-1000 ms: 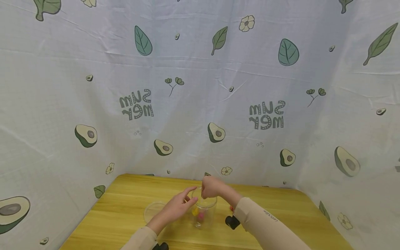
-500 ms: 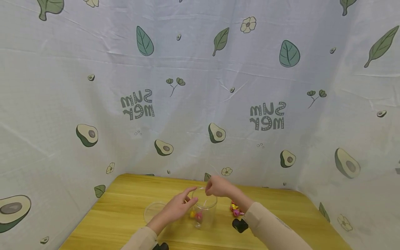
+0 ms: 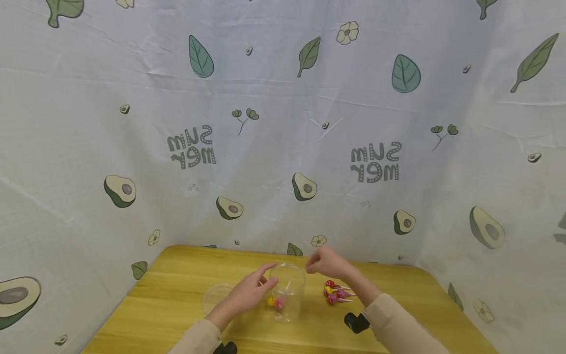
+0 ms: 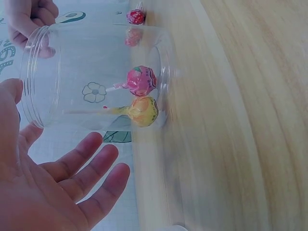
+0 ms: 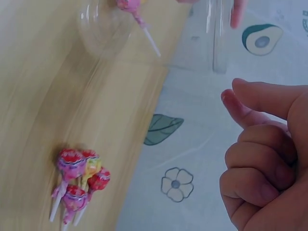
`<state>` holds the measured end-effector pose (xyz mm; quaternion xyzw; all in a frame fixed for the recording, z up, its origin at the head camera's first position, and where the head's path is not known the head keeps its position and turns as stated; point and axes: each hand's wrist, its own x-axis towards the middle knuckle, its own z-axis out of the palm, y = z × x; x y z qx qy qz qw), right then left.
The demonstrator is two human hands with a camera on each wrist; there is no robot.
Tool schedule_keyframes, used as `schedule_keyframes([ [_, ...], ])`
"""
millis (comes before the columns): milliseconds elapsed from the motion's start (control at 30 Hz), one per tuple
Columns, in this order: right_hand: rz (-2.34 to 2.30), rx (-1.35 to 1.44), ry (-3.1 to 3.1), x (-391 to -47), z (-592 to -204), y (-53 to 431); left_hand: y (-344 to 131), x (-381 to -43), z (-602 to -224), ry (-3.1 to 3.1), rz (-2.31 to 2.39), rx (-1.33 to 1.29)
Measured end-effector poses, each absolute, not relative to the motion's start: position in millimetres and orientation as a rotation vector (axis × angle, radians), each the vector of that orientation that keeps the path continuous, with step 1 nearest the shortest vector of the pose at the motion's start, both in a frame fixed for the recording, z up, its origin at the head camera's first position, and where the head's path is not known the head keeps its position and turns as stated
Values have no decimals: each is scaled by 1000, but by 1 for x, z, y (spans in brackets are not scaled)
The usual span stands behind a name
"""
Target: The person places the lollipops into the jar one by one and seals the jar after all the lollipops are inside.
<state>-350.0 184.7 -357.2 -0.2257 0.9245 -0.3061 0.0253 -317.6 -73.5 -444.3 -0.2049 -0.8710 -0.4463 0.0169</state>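
A clear jar stands upright on the table, holding a pink lollipop and a yellow lollipop, heads down and sticks up. My left hand is at the jar's left side, thumb and index fingertips at the rim. Its other three fingers stretch loosely beside the jar wall. To the right of the rim, my right hand hovers in the air with nothing in it. In the right wrist view its thumb and index tips come close together, and the other fingers are curled into the palm.
Several wrapped lollipops lie bunched on the table right of the jar, below my right forearm. A clear round lid lies left, partly behind my left wrist. A printed curtain hangs behind the wooden table.
My right hand has come up out of the jar's mouth and moved right, uncovering the lollipops on the table. The pink lollipop has been let go inside the jar. My left hand stays at the rim.
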Motion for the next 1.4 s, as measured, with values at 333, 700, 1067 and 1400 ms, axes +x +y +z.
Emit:
schedule_keyframes([
  [333,-1047,-596,2824,-347,-371,213,-74,-316,-444,-2715,-1390,-631],
  [700,-1133,-407,2842,-349,-392,234,-75,-318,-444,-2714,-1373,-642],
  [1067,-1216,-294,2833,-346,-405,246,-74,-318,-445,-2721,-1377,-627],
  [1400,-1287,-126,2794,-344,-419,259,-74,-319,-441,-2721,-1365,-610],
])
